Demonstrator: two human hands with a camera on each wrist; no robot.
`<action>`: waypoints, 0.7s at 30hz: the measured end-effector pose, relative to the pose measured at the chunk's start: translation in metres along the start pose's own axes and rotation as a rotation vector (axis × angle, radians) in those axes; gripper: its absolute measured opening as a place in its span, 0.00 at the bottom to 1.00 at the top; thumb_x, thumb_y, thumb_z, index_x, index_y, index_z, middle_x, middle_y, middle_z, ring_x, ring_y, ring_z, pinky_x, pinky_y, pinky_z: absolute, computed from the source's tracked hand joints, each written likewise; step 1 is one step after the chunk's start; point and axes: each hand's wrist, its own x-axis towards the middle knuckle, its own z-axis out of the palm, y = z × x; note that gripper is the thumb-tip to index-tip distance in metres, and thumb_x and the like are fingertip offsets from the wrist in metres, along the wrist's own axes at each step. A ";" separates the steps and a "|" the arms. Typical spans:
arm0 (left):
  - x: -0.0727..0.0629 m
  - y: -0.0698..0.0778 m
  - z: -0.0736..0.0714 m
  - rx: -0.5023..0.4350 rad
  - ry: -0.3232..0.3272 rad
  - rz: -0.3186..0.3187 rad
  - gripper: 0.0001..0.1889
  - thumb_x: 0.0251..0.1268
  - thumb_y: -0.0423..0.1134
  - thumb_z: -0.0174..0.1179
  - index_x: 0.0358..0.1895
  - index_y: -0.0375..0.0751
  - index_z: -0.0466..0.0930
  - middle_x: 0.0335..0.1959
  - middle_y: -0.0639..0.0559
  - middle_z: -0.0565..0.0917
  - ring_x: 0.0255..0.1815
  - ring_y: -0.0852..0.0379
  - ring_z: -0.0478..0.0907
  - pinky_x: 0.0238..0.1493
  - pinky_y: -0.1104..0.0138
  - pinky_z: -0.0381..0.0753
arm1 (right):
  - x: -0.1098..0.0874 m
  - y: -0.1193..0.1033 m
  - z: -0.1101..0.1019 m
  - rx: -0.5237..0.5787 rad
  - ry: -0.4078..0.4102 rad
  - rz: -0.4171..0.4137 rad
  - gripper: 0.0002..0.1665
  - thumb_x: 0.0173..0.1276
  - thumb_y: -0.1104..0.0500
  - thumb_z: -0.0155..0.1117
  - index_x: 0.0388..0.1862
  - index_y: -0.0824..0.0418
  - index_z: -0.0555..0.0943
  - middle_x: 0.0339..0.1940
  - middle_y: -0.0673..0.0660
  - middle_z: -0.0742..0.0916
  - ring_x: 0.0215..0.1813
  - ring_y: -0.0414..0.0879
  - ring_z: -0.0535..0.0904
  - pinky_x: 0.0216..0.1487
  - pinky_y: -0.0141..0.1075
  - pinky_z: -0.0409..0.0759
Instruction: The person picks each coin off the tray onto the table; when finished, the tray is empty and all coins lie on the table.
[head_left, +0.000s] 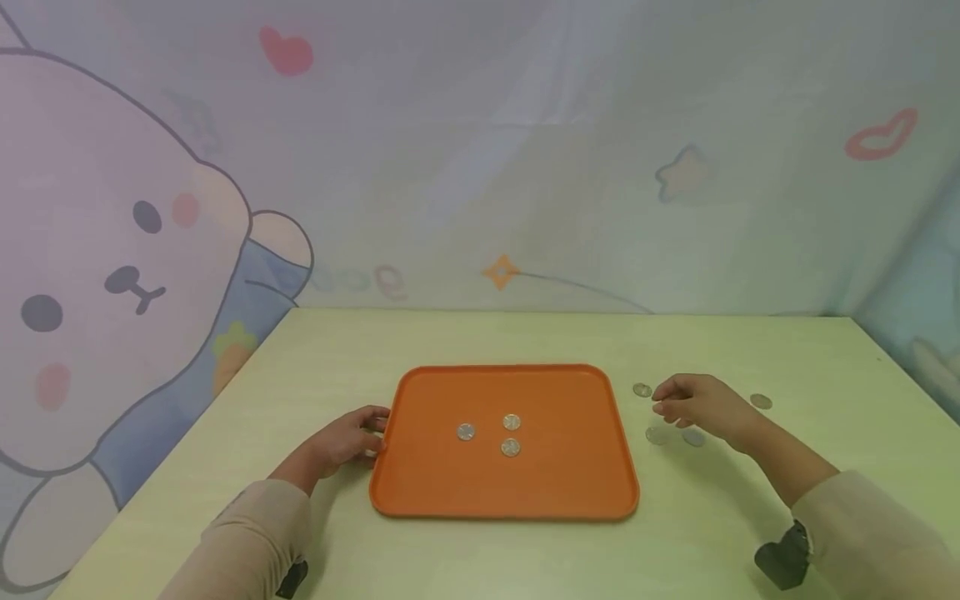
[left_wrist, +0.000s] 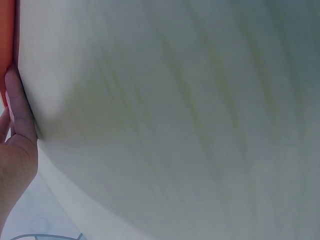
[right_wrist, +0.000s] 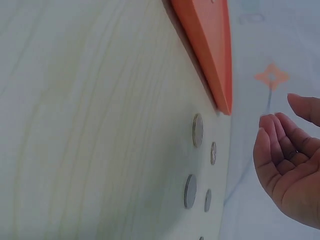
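Behind, cartoon backdrop (head_left: 450,167); pale table (head_left: 487,558); left hand (head_left: 343,440) loosely touching orange tray (head_left: 435,487); right hand (head_left: 705,407) near coins (head_left: 642,390), grip slightly parted.

A person's plain cream-beige cloth left sleeve (head_left: 243,537), creased along its length, ends near the wrist, as does the matching right sleeve (head_left: 862,529). Beneath the left cuff shows a small black object (head_left: 292,578); beneath the right, a larger, angular black object (head_left: 784,557).

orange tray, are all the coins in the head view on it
No, three coins lie on the orange tray, while other coins lie on the table beside it.
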 end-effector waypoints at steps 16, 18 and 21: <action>-0.002 0.001 0.002 -0.014 0.019 0.014 0.27 0.48 0.23 0.49 0.57 0.29 0.58 0.48 0.39 0.66 0.38 0.52 0.70 0.37 0.60 0.75 | 0.034 -0.029 0.051 0.078 -0.070 -0.074 0.18 0.60 0.60 0.55 0.43 0.74 0.71 0.36 0.62 0.78 0.39 0.55 0.73 0.38 0.43 0.73; -0.002 0.000 0.002 -0.011 0.018 0.014 0.27 0.48 0.23 0.49 0.57 0.29 0.57 0.48 0.39 0.66 0.39 0.52 0.70 0.37 0.60 0.75 | 0.038 -0.031 0.056 0.080 -0.066 -0.068 0.18 0.59 0.60 0.56 0.43 0.74 0.72 0.35 0.60 0.78 0.39 0.54 0.74 0.39 0.44 0.73; -0.002 0.000 0.002 -0.009 0.019 0.013 0.27 0.48 0.23 0.49 0.57 0.29 0.57 0.49 0.39 0.66 0.39 0.52 0.70 0.38 0.60 0.75 | 0.042 -0.035 0.064 0.093 -0.064 -0.063 0.19 0.58 0.60 0.57 0.43 0.74 0.72 0.35 0.57 0.78 0.38 0.51 0.74 0.40 0.43 0.73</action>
